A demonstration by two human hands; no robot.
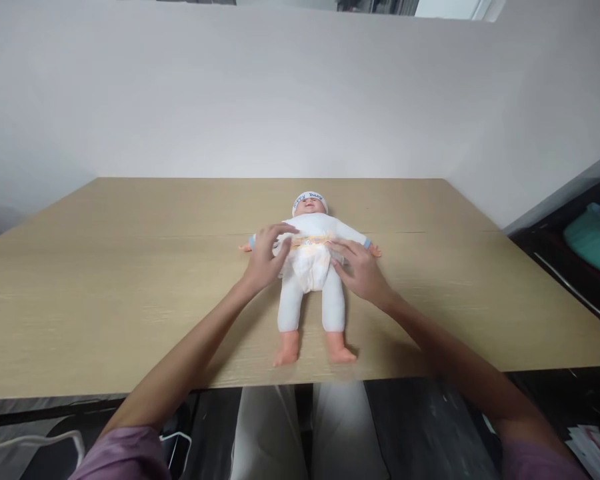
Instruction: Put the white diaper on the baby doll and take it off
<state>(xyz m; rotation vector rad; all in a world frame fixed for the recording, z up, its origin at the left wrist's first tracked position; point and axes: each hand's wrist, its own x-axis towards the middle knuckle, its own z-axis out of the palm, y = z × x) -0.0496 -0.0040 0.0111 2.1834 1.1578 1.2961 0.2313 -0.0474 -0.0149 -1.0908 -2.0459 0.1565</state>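
Note:
A baby doll (291, 303) in a white outfit and a lettered headband lies on its back on the table, head away from me and bare feet toward the front edge. Around its hips is a white diaper (312, 270) with an orange-patterned waistband. My left hand (267, 257) is at the diaper's left side, its fingers curved apart over the waist. At the opposite side, my right hand (360, 267) has its fingers stretched out, with the fingertips at the edge of the waistband. Nothing shows gripped in either hand.
The wooden table (130, 280) meets a white wall (230, 100) at the back. To the right stands a dark shelf-like unit (555, 257) with a teal item (595, 237) on it. Below the front edge are my legs (270, 433) and a white cable (35, 440).

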